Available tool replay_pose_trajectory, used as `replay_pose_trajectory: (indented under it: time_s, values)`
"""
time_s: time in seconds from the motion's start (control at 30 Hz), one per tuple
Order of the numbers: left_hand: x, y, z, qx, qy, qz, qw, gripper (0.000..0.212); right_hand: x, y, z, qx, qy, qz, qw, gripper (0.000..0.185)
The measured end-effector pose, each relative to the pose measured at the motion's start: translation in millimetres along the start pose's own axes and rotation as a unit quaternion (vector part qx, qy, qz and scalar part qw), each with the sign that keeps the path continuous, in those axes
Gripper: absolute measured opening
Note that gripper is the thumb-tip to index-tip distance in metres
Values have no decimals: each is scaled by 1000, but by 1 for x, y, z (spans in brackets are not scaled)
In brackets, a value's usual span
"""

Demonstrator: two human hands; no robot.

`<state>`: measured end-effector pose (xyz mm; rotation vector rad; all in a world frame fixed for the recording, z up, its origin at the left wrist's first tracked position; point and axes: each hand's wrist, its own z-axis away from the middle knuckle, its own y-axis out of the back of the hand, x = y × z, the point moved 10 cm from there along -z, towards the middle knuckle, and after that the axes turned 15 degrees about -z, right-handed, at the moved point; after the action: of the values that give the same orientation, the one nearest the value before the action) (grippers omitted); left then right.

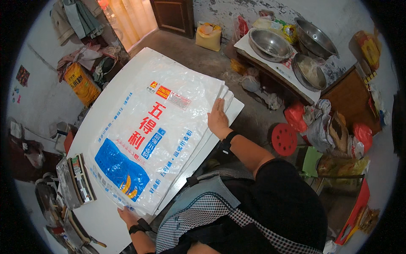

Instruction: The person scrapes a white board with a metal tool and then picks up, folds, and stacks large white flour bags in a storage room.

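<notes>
A stack of white printed plastic flour sacks (177,127) lies flat on a white table (92,222). The top sack bears red and blue writing and a blue patch with wheat ears. My right hand (218,118) rests with its fingers together on the stack's right edge, near the upper corner. At the lower end of the stack, my left hand (127,217) touches the near corner, its fingers partly hidden at the sack's edge. Black bands are on both wrists. The sacks' edges are slightly offset at the right.
An open wooden case (76,181) sits on the table's left end. Steel basins (270,44) stand on a side table at the upper right. A red round stool (284,139), filled bags (320,123) and a yellow sack (208,36) are on the floor.
</notes>
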<state>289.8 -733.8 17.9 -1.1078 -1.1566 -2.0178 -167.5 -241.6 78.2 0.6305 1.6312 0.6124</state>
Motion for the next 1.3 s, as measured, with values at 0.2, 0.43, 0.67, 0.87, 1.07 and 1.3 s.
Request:
replay_pose_trajectory:
  time_s: [0.2, 0.43, 0.67, 0.87, 1.07, 1.3]
  values:
    - [-1, 4, 0, -15, 1, -59, 998, 44, -8, -2, 0, -39, -2, 11, 999, 48]
    - [-20, 9, -9, 7, 10, -19, 1000, 45, 38, -1, -33, -7, -82, -166, 983, 24]
    - [-33, 14, -18, 2, 28, -16, 999, 47, 90, -45, -29, 43, -201, -385, 900, 18]
    - [-13, 6, -15, -21, -1, -10, 1000, 46, 91, -7, 17, 204, -316, -328, 867, 28]
    - [-18, -2, -11, -14, 10, 18, 1000, 46, 88, -50, 1, 25, -335, -580, 742, 27]
    - [-11, 9, -23, -12, -7, 31, 999, 48, 53, -22, 17, 47, -222, -617, 753, 24]
